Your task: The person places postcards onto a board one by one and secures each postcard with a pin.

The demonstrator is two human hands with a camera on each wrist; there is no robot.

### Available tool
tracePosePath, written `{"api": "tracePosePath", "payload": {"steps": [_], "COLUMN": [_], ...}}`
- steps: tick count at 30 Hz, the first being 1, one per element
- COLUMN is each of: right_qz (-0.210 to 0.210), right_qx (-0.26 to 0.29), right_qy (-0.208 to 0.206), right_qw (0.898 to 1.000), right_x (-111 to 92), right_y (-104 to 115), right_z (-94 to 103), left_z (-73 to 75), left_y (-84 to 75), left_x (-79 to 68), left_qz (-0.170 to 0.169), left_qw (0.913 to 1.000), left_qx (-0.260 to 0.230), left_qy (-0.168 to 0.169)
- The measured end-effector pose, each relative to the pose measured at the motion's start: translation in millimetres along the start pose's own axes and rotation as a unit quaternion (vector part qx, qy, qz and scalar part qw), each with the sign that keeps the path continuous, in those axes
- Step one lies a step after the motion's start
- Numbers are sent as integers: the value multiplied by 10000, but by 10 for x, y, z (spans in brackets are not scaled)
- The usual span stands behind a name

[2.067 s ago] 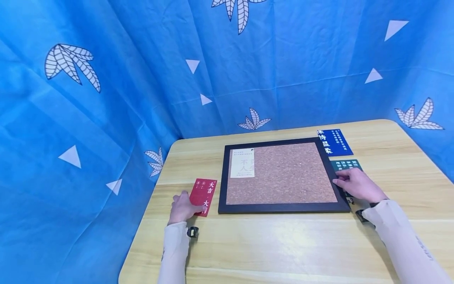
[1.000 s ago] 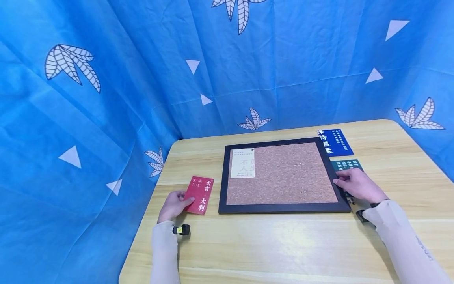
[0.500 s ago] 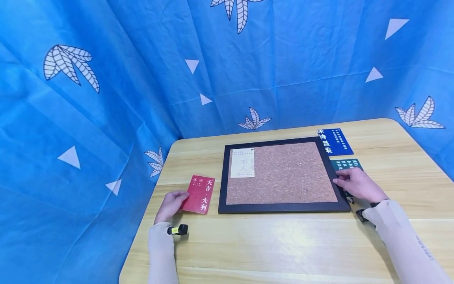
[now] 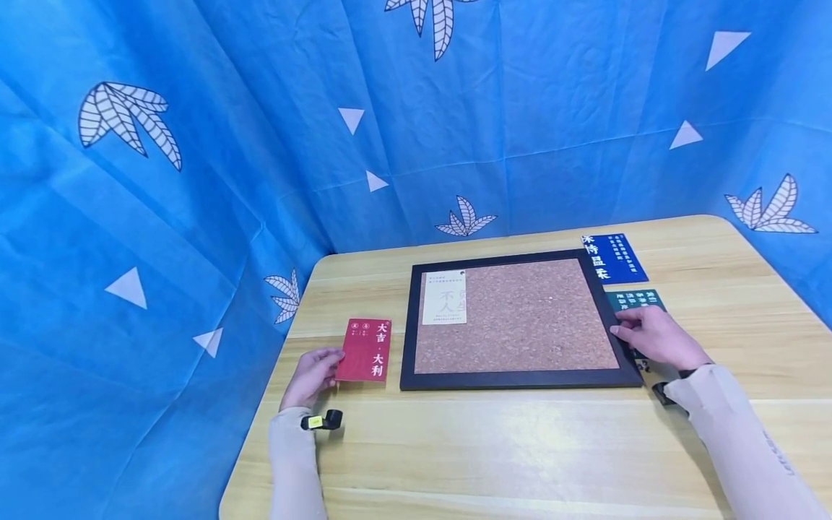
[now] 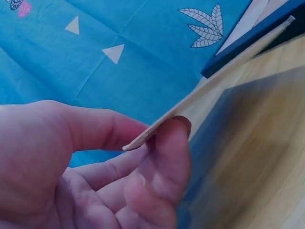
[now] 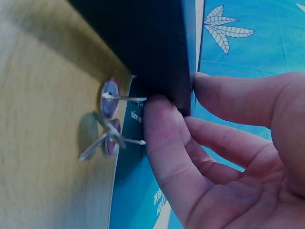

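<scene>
My left hand (image 4: 310, 374) pinches the left edge of a red card (image 4: 364, 350) with white lettering. The left wrist view shows that card (image 5: 209, 81) edge-on between thumb and fingers, tilted above the table and casting a shadow. My right hand (image 4: 659, 338) holds the right side of a black-framed cork board (image 4: 520, 380), thumb on the top edge and fingertips against the side wall. Beneath this hand lies a green card (image 4: 640, 297), partly hidden. Metal thumbtacks (image 6: 109, 98) lie beside the fingers, points outward.
A cream card (image 4: 444, 312) is on the cork's left part, with a dark pin head (image 4: 463, 273) at its top corner. A blue card (image 4: 616, 258) lies at the board's upper right corner. Behind the table (image 4: 494, 448) hangs a blue patterned curtain (image 4: 552, 108).
My left hand has shifted left, its thumb drawing back from across the red card to its left edge. The card has turned slightly and moved a little left and up. My right hand stays still.
</scene>
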State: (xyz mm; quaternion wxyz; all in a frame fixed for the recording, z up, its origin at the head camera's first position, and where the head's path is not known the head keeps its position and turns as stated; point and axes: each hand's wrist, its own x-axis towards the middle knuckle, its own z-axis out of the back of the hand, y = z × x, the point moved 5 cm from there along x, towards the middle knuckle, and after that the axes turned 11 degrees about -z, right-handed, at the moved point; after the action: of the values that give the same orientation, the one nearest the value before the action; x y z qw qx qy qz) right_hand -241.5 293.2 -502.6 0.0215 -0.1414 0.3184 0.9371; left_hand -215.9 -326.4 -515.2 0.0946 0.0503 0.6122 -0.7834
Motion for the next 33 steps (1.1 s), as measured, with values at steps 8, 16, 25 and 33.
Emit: {"api": "tracePosePath", "payload": {"steps": [8,16,25,33], "right_qz": [38,41,31,38], "right_qx": [-33,-34,-34,-25], "right_qy": [-31,-56,-35,-34], "right_qw": [10000,10000,10000,10000], "right_x": [-7,-21,-12,-16], "right_y": [10,20,13,22], "right_z": [5,-9,-4,1], "left_z": [-11,-116,-260,-388], "left_y": [-56,-172,-365,-449], "left_x": [19,19,85,169], "left_qz": [-135,-248,-467,-718], "left_qw": [9986,9964,9939,9900], "left_qx": [-486,-806,-999,-1216], "left_qy": [-157,-71,42,41]}}
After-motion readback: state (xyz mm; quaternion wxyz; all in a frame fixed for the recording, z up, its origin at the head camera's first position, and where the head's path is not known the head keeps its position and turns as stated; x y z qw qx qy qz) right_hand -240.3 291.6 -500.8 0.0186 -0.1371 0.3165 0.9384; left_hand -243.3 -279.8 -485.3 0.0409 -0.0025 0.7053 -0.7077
